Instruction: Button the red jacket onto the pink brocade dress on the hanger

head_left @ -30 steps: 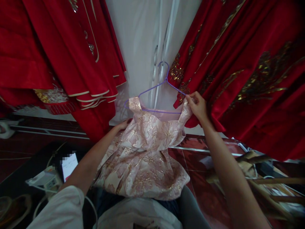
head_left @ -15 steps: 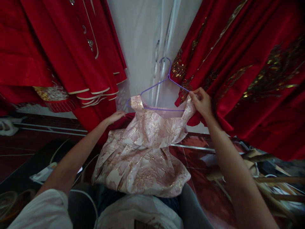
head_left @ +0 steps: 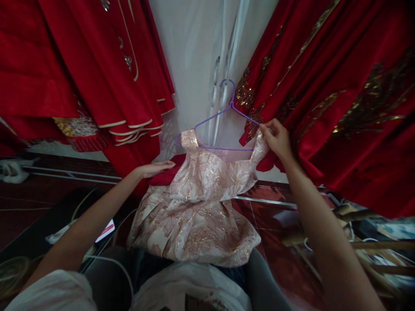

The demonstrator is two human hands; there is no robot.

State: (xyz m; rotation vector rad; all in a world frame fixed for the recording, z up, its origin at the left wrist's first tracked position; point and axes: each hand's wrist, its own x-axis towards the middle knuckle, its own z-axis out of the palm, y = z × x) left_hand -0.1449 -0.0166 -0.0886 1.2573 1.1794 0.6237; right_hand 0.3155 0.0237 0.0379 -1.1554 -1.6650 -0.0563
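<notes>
A pale pink dress (head_left: pixel 201 207) with a shiny gold floral pattern hangs from a purple hanger (head_left: pixel 214 115), its skirt resting over my lap. My right hand (head_left: pixel 277 138) is closed in a pinch at the dress's right shoulder strap, where the strap meets the hanger's arm. To the left of the bodice, my left hand (head_left: pixel 158 168) lies with fingers stretched out against a piece of red cloth (head_left: pixel 165 176). That cloth sits beside the dress and is partly hidden behind it.
Red garments (head_left: pixel 87 65) with cream edging hang at the left; red garments with gold sequins (head_left: pixel 350 108) hang at the right. Behind stands a white door (head_left: pixel 191 43). A phone (head_left: pixel 105 230) lies on a dark surface at lower left. Wooden bars (head_left: pixel 382 245) and clutter lie at right.
My left hand has lowered slightly and turned flatter against the red cloth, which shows more beside the dress. My right hand keeps its pinch. More of the phone is visible.
</notes>
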